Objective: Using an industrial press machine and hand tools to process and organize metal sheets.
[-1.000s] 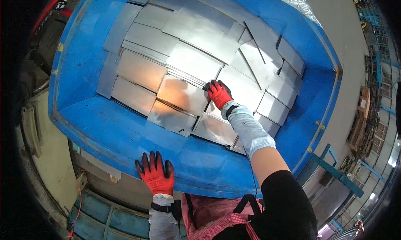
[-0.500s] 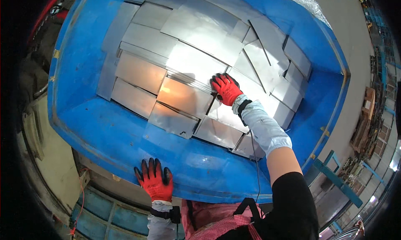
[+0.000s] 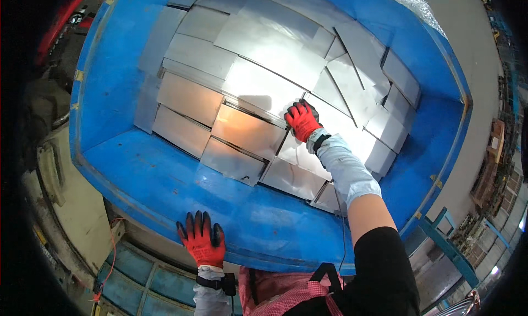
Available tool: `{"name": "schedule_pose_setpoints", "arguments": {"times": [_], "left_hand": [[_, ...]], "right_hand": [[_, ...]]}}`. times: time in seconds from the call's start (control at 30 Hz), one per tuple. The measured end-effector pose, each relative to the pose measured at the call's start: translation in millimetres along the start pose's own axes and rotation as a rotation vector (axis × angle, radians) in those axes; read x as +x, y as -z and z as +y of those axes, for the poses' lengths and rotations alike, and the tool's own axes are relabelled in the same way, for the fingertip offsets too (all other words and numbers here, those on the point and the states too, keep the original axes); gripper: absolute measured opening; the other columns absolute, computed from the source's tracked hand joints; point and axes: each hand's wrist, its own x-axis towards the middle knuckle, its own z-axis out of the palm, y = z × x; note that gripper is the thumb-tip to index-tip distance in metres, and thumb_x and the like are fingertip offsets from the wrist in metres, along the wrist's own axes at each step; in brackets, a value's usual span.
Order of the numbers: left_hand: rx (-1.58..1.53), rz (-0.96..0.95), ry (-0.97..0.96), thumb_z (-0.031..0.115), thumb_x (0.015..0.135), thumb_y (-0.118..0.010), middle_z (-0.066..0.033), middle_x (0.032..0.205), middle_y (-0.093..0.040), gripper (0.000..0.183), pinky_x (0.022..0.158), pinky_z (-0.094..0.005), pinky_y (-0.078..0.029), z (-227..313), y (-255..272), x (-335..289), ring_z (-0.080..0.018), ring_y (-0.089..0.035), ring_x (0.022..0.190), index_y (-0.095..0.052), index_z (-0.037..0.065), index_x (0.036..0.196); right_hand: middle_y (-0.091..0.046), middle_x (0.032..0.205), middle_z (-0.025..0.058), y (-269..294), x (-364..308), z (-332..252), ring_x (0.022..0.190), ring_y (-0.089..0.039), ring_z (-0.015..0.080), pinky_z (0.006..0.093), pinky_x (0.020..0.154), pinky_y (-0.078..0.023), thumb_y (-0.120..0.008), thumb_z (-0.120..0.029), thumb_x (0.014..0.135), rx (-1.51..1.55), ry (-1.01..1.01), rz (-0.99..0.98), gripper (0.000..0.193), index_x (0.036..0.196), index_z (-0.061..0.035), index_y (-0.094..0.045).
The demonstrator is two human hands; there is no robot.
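Flat, shiny grey metal plates (image 3: pixel 264 41) lie in overlapping rows inside a large blue bin (image 3: pixel 165 176). My right hand (image 3: pixel 303 121), in a red glove with black fingertips, reaches to the middle of the rows. Its fingers are bent and close together at the edge of a metal plate (image 3: pixel 261 84); the glove hides the fingertips. No gap shows under that plate. My left hand (image 3: pixel 203 240), gloved alike, rests open on the bin's near rim, fingers spread and holding nothing.
Two dark, narrow gaps or strips (image 3: pixel 349 57) run between plates at the right. Crumpled clear plastic film (image 3: pixel 412 5) hangs over the far right rim. A blue-green metal frame (image 3: pixel 448 244) stands right of the bin. A thin cable (image 3: pixel 344 236) hangs beside my right arm.
The fingers of my right hand have drawn closer together at the plate edge. The view has shifted slightly, so the bin sits a little lower and further right. My left hand stays on the rim.
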Motion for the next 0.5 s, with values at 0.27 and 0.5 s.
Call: {"name": "schedule_pose_setpoints", "arguments": {"times": [0.27, 0.5], "left_hand": [[-0.011, 0.003, -0.006, 0.021, 0.076, -0.054, -0.0101, 0.114, -0.053, 0.036, 0.103, -0.0527, -0.019, 0.0, -3.3, 0.7, -0.0311, -0.041, 0.116, -0.057, 0.005, 0.107], [0.01, 0.001, 0.003, 0.021, 0.076, -0.054, -0.0098, 0.114, -0.053, 0.035, 0.103, -0.0531, -0.019, 2.1, -5.9, -1.7, -0.031, -0.041, 0.116, -0.057, 0.004, 0.106]], "right_hand": [[-0.05, 0.105, 0.0144, -25.2, -31.7, 0.3, 0.107, -0.044, 0.0333, 0.0531, 0.098, -0.028, -0.052, -0.018, 0.07, 0.081, 0.051, 0.127, 0.037, 0.105, -0.0079, -0.052], [-0.028, 0.135, 0.0193, 12.5, -26.6, -4.1, 0.125, -0.026, 0.0377, 0.0548, 0.103, -0.015, -0.06, -0.03, 0.068, 0.043, -0.117, -0.102, 0.073, 0.132, -0.0081, -0.03]]}}
